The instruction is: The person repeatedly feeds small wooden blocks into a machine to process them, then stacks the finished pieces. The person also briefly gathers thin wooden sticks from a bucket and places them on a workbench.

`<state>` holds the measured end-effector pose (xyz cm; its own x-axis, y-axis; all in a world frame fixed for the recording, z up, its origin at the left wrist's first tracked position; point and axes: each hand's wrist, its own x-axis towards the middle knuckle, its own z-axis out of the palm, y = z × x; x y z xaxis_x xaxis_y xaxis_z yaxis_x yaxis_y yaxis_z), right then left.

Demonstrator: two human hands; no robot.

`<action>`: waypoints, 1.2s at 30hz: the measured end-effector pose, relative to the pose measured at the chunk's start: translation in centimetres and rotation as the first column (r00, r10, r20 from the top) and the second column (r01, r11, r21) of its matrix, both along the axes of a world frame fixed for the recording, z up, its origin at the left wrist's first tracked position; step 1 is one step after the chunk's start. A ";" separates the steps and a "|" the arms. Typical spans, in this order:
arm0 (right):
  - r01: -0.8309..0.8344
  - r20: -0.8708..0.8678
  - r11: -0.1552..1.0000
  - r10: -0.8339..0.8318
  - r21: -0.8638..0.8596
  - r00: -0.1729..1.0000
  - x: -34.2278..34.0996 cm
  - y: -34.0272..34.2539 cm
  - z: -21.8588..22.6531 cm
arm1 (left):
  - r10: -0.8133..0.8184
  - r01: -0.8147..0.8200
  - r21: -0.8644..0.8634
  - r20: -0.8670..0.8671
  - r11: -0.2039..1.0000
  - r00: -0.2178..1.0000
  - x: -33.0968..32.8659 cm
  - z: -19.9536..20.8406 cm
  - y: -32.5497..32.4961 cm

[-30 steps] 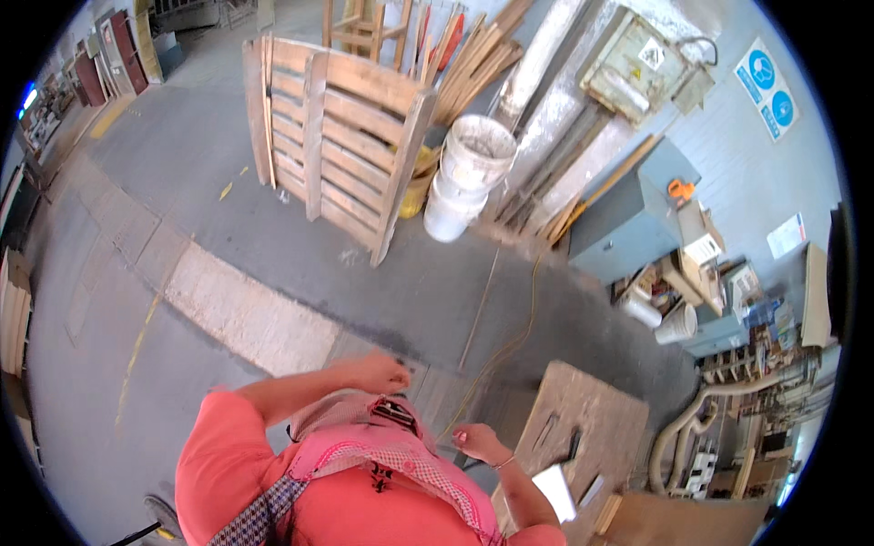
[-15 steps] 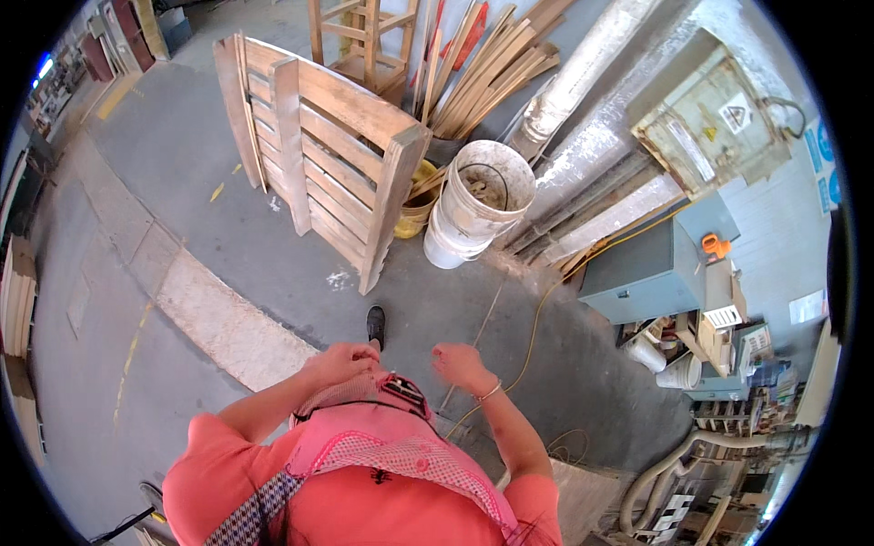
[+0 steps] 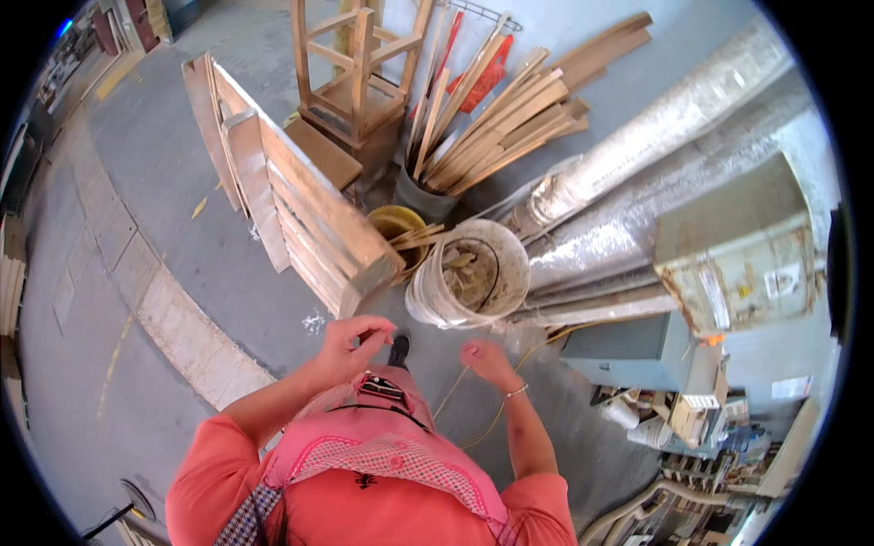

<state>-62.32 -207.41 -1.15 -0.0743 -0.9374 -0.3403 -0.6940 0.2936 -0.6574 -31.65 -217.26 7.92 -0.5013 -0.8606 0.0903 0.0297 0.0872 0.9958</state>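
Note:
My left hand (image 3: 350, 348) is raised in front of my pink checked apron (image 3: 401, 446), fingers curled and thumb bent toward the forefinger. My right hand (image 3: 490, 364), with a bracelet at the wrist, hangs a little to its right, its fingers folded in. Whether either one holds something small, I cannot make out. Nearest ahead of both hands is a whitish plastic bucket (image 3: 423, 296) with debris (image 3: 469, 271) and a dark handle inside; neither hand touches it.
A wooden pallet (image 3: 305, 246) stands on edge ahead left, beside a yellow bucket (image 3: 396, 221). Behind are a grey bin (image 3: 424, 198) of wood strips (image 3: 510, 123) and a wooden stool (image 3: 353, 73). Pipes (image 3: 655, 127), an electrical box (image 3: 736, 246) and a grey-blue cabinet (image 3: 628, 350) line the right.
I have moved forward, so the pallet and white bucket are closer. My left hand has risen slightly, and my right hand has shifted a little to the right.

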 end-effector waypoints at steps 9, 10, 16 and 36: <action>-0.159 0.158 0.983 0.172 -0.092 0.972 -8.5 -24.9 -0.5 | 0.297 -0.291 -0.069 0.127 0.954 0.946 -6.0 2.4 -8.1; -0.171 0.145 0.978 0.188 -0.119 0.971 -9.2 -27.6 -0.5 | 0.313 -0.308 -0.058 0.130 0.950 0.941 -6.6 2.3 -8.8; -0.067 0.087 0.959 0.094 -0.276 0.992 -11.5 -44.9 -2.1 | 0.433 -0.446 -0.002 0.244 0.895 0.867 -9.7 3.1 -11.7; -0.076 -0.190 0.768 -0.060 -0.635 0.980 -7.4 -65.4 -2.3 | 0.596 -0.687 0.115 0.410 0.717 0.690 -9.0 2.5 -14.9</action>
